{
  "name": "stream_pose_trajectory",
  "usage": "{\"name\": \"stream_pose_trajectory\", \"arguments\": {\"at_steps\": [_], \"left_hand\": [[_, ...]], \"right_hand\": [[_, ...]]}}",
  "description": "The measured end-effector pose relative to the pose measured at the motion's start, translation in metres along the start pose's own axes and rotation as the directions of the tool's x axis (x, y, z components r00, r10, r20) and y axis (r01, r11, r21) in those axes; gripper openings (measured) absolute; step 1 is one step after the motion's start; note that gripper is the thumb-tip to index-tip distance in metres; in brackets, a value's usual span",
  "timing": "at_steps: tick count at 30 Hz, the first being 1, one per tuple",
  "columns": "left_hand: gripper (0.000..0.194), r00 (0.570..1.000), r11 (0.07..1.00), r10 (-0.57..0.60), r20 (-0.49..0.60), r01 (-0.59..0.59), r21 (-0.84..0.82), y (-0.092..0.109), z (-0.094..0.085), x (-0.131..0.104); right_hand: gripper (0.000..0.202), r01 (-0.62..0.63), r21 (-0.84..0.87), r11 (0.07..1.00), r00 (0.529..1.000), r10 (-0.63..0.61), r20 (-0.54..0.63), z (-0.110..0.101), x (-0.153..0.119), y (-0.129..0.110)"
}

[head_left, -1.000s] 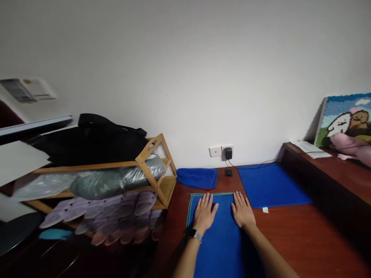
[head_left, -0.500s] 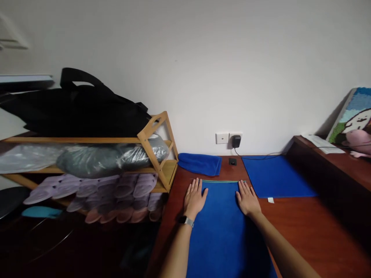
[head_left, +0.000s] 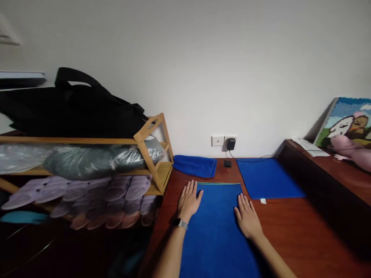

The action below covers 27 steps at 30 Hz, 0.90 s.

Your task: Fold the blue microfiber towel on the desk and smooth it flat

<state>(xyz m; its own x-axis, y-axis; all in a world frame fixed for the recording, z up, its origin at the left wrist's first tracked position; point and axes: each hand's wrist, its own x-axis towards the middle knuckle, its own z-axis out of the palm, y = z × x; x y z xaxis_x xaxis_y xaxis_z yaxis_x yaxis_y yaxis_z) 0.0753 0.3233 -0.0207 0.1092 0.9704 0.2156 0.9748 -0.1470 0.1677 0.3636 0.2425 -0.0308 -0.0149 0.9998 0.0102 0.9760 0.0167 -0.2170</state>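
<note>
A long blue cloth lies flat on the reddish-brown table, with a thin green edge at its far end. My left hand, with a watch on the wrist, rests flat at the cloth's far left corner, fingers stretched out. On the cloth's right edge, a little nearer to me, lies my right hand, flat with its fingers spread. Neither hand grips anything. A folded blue cloth is by the wall, and another flat blue cloth with a white tag lies to the right.
A wooden rack at the left holds a black bag, plastic-wrapped items and several slippers. A black plug sits in the wall socket. On the raised ledge at right are a pink plush and a picture.
My right hand has slid toward me along the cloth's right edge, away from the far corner. My left hand stays at its corner. The view has turned slightly to the right.
</note>
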Motion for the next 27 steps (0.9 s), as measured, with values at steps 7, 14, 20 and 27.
{"name": "stream_pose_trajectory", "arguments": {"at_steps": [7, 14, 20, 27], "left_hand": [[0.076, 0.997, 1.0, -0.006, 0.08, 0.006, 0.008, -0.004, -0.011, 0.003], [0.071, 0.996, 0.995, 0.087, 0.029, -0.088, 0.044, 0.059, -0.026, -0.016], [0.064, 0.928, 0.928, 0.364, 0.079, -0.355, -0.111, 0.168, 0.001, -0.064], [0.071, 0.971, 0.984, 0.177, 0.158, -0.169, -0.063, 0.098, -0.018, -0.085]], "right_hand": [[0.07, -0.021, 0.055, 0.998, 0.998, 0.018, 0.055, -0.013, 0.0, -0.007], [0.07, -0.016, 0.093, 0.996, 0.999, 0.012, 0.046, -0.016, 0.0, -0.009], [0.067, 0.056, 0.02, 0.998, 0.995, -0.058, 0.079, -0.01, -0.001, -0.004], [0.07, -0.012, 0.065, 0.998, 0.998, 0.008, 0.061, -0.013, -0.001, -0.007]]}}
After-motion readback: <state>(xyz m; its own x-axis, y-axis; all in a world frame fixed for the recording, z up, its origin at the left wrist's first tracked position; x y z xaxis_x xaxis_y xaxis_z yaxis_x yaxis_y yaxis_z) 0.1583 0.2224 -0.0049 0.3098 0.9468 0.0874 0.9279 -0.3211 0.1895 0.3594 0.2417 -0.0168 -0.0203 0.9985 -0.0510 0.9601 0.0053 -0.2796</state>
